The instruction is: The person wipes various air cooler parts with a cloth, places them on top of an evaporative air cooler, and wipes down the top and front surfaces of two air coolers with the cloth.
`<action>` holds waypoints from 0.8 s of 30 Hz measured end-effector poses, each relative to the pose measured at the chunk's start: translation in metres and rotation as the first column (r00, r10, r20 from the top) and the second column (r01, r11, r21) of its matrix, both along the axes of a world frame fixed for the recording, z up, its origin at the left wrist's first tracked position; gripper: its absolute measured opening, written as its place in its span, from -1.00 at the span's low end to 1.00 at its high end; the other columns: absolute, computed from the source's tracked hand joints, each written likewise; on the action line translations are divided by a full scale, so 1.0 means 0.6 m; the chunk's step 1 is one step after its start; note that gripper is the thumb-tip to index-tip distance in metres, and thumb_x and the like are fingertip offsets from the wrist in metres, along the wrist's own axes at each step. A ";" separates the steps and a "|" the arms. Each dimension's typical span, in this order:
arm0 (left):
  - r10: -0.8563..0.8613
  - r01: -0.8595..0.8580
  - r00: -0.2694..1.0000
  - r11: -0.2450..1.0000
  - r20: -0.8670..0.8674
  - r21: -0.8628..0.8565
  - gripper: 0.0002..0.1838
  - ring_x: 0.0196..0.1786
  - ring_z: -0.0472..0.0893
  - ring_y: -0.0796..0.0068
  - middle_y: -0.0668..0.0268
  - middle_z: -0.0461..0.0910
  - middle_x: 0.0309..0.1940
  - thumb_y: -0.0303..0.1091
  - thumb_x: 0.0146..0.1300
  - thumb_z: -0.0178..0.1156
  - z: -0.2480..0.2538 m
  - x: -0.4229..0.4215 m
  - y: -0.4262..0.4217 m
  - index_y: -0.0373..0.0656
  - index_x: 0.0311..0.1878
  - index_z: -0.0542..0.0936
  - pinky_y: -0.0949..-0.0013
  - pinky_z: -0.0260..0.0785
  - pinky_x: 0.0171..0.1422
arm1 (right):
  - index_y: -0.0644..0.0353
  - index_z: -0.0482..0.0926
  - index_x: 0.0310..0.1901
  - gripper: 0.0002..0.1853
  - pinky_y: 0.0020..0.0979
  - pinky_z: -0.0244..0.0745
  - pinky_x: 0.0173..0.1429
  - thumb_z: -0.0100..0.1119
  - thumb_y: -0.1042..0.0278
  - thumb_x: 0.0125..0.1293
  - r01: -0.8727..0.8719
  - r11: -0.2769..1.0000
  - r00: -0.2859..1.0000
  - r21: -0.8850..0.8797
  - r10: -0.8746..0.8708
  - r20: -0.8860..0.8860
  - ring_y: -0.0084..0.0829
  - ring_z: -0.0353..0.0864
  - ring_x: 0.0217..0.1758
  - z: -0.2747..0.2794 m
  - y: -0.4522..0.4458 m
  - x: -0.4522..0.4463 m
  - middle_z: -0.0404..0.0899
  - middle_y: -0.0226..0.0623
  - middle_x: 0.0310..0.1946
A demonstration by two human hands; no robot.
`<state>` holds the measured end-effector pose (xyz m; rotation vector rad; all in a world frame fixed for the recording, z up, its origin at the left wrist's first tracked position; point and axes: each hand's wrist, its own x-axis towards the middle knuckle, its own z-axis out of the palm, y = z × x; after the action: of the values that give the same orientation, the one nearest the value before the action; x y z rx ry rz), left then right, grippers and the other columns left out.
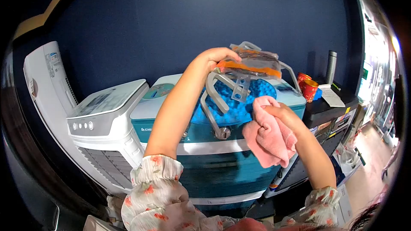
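"Wall (pixel 239 8) is the biggest thing, all dark blue. What stands by it?"

"On the left, a tall white machine (pixel 47 77). Next to it is a shorter white and grey machine (pixel 105 122). A wide blue-green machine (pixel 209 167) is in the middle, with bright blue on its top. A black box (pixel 325 113) is on the right."

"And the hands?"

"The left hand (pixel 217 56) grips one end of a clear case (pixel 257 69) with orange stripes. The case is above the top of the blue-green machine, on the side near the wall."

"What about the other hand?"

"The right hand (pixel 286 117) holds a bunched pink cloth (pixel 269 141). The cloth hangs down in front of the right part of that machine."

"Any more?"

"Bent grey bars (pixel 210 86) are just below the left hand. On the black box are a grey flask (pixel 331 68), some paper (pixel 333 97) and red cups (pixel 310 90)."
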<state>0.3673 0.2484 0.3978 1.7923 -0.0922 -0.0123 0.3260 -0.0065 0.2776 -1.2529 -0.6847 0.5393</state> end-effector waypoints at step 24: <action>0.230 -0.192 0.933 0.968 0.275 -0.158 -0.49 -0.31 0.60 0.34 0.01 0.56 -0.22 -0.33 -0.08 0.33 0.077 -0.139 0.091 -0.39 -0.05 0.47 0.34 0.54 -0.22 | 0.36 0.44 0.00 -0.55 -0.43 0.45 -0.11 0.12 0.21 0.15 0.400 0.915 0.903 -0.061 -0.382 0.195 -0.42 0.55 -0.23 0.020 -0.058 0.064 0.56 -0.19 -0.21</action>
<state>0.2837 0.3032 0.4439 1.6554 -0.1079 0.4066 0.3642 -0.0412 0.2898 -1.5011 -0.5377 0.1285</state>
